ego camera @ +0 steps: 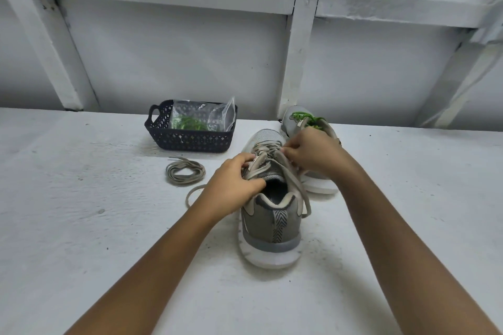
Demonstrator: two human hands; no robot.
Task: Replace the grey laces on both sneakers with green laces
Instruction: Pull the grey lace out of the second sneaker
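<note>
A grey sneaker (269,226) stands heel toward me in the middle of the white surface, still threaded with a grey lace (268,156). My left hand (234,182) grips the shoe's left side at the tongue and pinches the lace. My right hand (313,155) pinches the lace on the right side near the upper eyelets. Loose lace ends trail off both sides of the shoe. Behind my right hand lies the second sneaker (299,119), with a green lace (310,118) in it. A coiled grey lace (185,171) rests on the surface to the left.
A black perforated basket (190,139) stands at the back left and holds a clear plastic bag (206,114) with green lace (190,125) inside. A white wall with beams rises behind the surface.
</note>
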